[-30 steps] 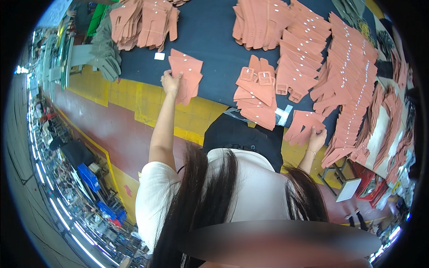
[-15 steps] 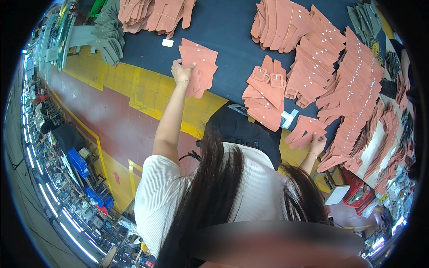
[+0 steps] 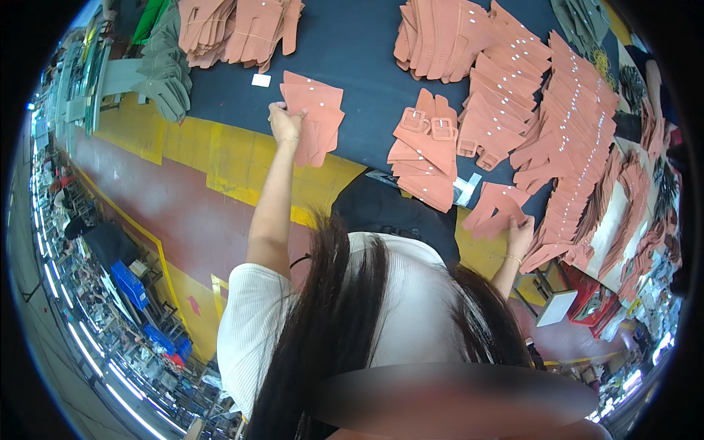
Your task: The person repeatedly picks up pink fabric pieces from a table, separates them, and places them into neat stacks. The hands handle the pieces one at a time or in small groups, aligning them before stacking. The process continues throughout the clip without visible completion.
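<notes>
Terracotta leather pieces [image 3: 314, 117] lie in a small stack at about eleven o'clock from the middle of the view, on the dark blue bench [image 3: 359, 59], with their lower ends hanging over its near edge. The left hand [image 3: 284, 123] is stretched out to that stack and sits on its left edge, fingers curled around the top piece; how tightly they close cannot be told from here. A small white tag [image 3: 260, 80] lies on the bench just at eleven o'clock of this hand.

The right hand [image 3: 519, 233] is at about three o'clock, pressing on another loose leather piece [image 3: 497, 211] at the bench's near edge, fingers bent over its lower corner, a thin bracelet on the wrist.

Between the two hands, at roughly one o'clock, sits a pile of buckled straps [image 3: 422, 158] in the same colour, two square buckles showing on top. A clear plastic scrap [image 3: 466, 191] lies just at its right. Further toward two o'clock, long overlapping rows of cut pieces [image 3: 565, 125] with small pale dots run along the bench. At twelve o'clock more stacks [image 3: 235, 29] sit at the far side, and grey-green pieces [image 3: 165, 77] are heaped at ten o'clock near the bench's left end.

Below the bench a yellow and red painted floor [image 3: 205, 191] shows.
</notes>
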The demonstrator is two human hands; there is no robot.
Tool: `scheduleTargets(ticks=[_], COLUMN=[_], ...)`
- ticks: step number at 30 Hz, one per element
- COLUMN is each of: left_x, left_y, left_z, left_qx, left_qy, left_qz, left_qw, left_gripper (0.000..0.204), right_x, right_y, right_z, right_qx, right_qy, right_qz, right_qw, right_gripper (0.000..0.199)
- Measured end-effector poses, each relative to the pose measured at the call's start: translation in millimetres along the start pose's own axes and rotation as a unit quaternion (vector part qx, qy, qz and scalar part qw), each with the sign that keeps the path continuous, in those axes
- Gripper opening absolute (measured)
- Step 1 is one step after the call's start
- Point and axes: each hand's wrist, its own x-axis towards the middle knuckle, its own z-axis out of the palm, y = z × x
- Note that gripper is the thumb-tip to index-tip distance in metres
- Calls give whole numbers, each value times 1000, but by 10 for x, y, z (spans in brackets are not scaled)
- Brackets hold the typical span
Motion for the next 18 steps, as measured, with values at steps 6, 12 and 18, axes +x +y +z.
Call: scheduleTargets(ticks=[6, 12, 18], left_x=[-144, -858, -1562], left_y=[355, 1402, 2286], left_z=[-368, -575, -288], left_qx=[-91, -289, -475], left_qy=[-231, -378, -572], left_qz=[96, 157, 92], left_qw=[964, 865, 662], left_gripper=[45, 42, 64], right_x=[-283, -475, -298], right_y=[-883, -1774, -2250], right_z=[-966, -1623, -1365], right_qx=[100, 190, 546], right_qy=[-218, -271, -271], right_qz=[-34, -230, -194], right_qw=[970, 915, 769], right_gripper=[20, 12, 13])
